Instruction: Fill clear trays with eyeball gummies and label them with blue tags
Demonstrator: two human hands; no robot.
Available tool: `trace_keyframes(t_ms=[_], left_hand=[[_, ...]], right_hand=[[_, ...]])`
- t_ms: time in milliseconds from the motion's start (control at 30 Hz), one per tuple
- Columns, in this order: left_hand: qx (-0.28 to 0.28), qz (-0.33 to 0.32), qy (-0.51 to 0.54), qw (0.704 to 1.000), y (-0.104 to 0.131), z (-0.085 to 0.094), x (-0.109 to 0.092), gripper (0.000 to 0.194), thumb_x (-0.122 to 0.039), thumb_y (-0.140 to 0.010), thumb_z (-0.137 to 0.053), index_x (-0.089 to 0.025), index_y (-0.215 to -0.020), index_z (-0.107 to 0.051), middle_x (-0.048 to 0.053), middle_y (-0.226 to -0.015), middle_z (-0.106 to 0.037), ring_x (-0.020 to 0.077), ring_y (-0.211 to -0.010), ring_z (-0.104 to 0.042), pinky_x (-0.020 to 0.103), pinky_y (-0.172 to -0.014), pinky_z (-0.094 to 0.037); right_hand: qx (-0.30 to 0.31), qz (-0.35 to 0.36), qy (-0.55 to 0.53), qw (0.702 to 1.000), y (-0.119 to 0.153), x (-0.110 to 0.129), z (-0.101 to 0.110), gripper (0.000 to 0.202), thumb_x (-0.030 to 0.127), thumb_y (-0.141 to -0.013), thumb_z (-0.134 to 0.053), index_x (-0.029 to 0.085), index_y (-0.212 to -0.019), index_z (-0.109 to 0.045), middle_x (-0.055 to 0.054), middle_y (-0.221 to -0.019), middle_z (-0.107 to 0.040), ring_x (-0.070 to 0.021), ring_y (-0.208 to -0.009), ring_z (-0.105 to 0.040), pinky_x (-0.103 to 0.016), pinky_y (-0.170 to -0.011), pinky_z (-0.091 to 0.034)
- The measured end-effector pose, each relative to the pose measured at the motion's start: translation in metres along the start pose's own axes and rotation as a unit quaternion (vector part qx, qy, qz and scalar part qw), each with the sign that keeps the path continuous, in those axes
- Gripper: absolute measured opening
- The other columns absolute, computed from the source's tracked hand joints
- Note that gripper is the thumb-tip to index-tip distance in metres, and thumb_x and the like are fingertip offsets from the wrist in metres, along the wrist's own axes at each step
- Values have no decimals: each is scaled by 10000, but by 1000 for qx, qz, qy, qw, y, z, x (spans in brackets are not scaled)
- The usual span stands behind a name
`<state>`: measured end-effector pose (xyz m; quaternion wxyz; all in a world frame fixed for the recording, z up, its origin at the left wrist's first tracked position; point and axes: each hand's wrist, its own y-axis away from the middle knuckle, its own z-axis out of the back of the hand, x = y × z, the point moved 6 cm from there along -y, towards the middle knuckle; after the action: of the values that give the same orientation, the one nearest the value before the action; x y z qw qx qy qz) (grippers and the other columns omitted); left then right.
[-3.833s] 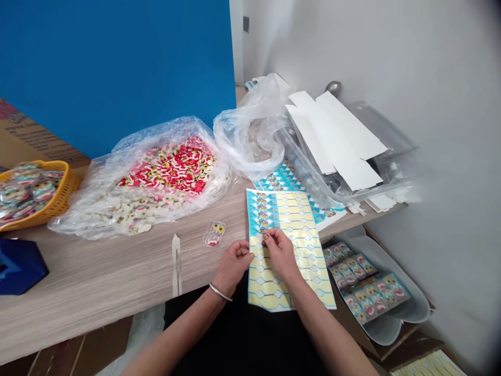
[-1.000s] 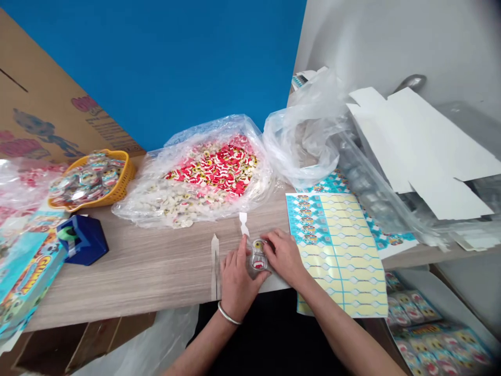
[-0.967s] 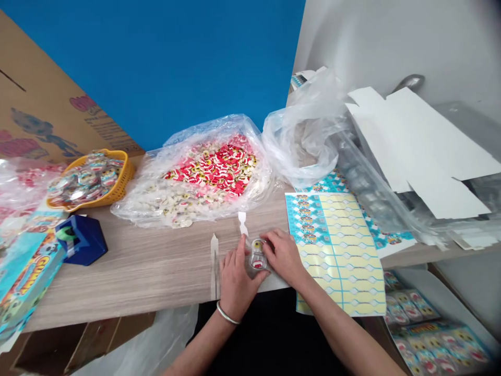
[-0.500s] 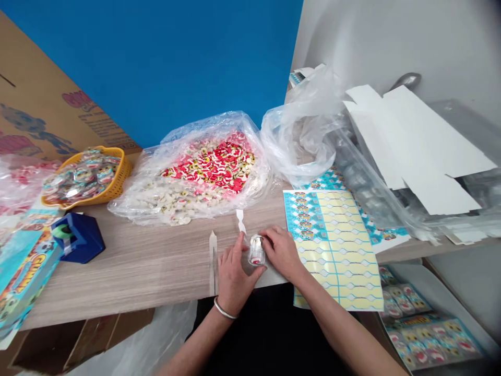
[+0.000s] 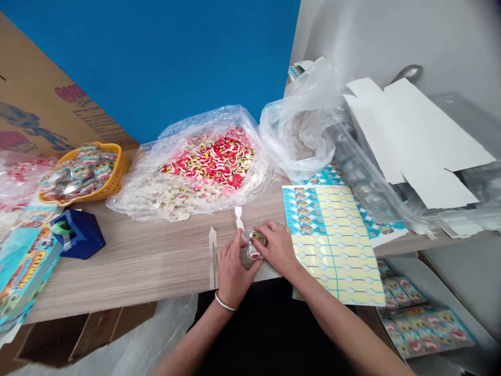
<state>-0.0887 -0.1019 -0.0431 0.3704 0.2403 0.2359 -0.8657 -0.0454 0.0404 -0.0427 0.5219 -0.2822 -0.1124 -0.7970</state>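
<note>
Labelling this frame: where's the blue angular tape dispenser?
Head view, left side: the blue angular tape dispenser sits on the woodgrain table, in front of the yellow plastic basket.

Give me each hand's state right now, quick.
Left hand: open, thumb spread, index fingertip at the white paper strip.
Right hand: curled, fingertips on the small clear case; whether it grips it cannot be told.

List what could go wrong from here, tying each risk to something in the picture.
The clear pack could slip if the fingertip grip of the right hand loosens.

The white label might crease or shift, with the left hand touching or nearly touching its lower end.

The sticker sheet could slide off: it overhangs the edge of the table, near the right forearm.
</note>
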Motion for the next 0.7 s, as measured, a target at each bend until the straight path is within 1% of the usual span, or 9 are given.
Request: trace_keyframes(t_ms=[67, 233, 367, 467, 533, 600, 633, 700], left_hand=[[-7, -2, -8, 1000, 1, 0, 0, 896, -356, -761, -747, -198, -1492, -255, 94, -1149, -663, 259, -1055, -602, 429, -932, -449], [-3, -21, -29, 999, 0, 1, -3, 858, -385, -763, -739, -193, -1475, -299, 77, -1046, -696, 262, -1002, -621, 420, -906, -447], [1, -16, -20, 1000, 0, 1, -3, 876, -370, -752, -749, -207, -1477, -286, 76, -1062, -685, 263, -1019, -618, 431, -914, -449], [-7, -17, -2, 1000, 0, 2, -4, 885, -378, -739, -761, -219, -1473, -292, 80, -1091, -666, 266, -1029, -617, 444, -916, -459], [-19, -9, 26, 999, 1, 5, -2, 848, -391, -750, -751, -221, -1460, -318, 87, -1117, -646, 262, -1045, -610, 450, -930, -467], [-34, 19, 75, 996, 0, 11, 2, 770, -392, -769, -735, -219, -1426, -371, 98, -1150, -616, 252, -1057, -601, 442, -928, -483], [-41, 40, 108, 992, -1, 15, 5, 706, -387, -781, -724, -219, -1392, -412, 104, -1174, -599, 245, -1065, -595, 431, -921, -491], [-46, 87, 192, 976, -5, 25, 11, 532, -373, -804, -698, -215, -1276, -511, 111, -1216, -577, 236, -1096, -583, 406, -914, -501]], right_hand=[[1, 6, 5, 1000, 1, 0, -1, 224, 374, -879, -653, 257, -1067, -685, -57, -1001, -633, -234, -984, -555, -360, -852, -326], [-1, 13, 2, 1000, 3, -3, -3, 249, 391, -903, -626, 262, -1110, -679, -60, -1021, -631, -232, -992, -553, -360, -851, -328], [-7, 13, -13, 1000, 4, -5, -2, 266, 393, -918, -609, 270, -1146, -668, -53, -1021, -635, -226, -997, -557, -358, -859, -340], [-12, 10, -28, 999, 4, -5, -2, 271, 394, -920, -604, 269, -1152, -666, -56, -1026, -641, -225, -1005, -566, -362, -869, -353], [-20, 7, -46, 999, 4, -5, -1, 281, 389, -914, -608, 259, -1157, -660, -61, -1042, -643, -230, -1021, -571, -372, -892, -365], [-34, -4, -82, 996, 4, -7, 4, 305, 375, -905, -612, 238, -1176, -642, -68, -1068, -636, -223, -986, -586, -377, -897, -397], [-44, -13, -109, 993, 3, -8, 9, 319, 362, -904, -605, 226, -1192, -628, -74, -1081, -629, -213, -945, -595, -373, -884, -422], [-69, -23, -164, 984, 2, -8, 25, 349, 321, -904, -580, 208, -1235, -589, -91, -1126, -608, -198, -898, -604, -362, -854, -470]])
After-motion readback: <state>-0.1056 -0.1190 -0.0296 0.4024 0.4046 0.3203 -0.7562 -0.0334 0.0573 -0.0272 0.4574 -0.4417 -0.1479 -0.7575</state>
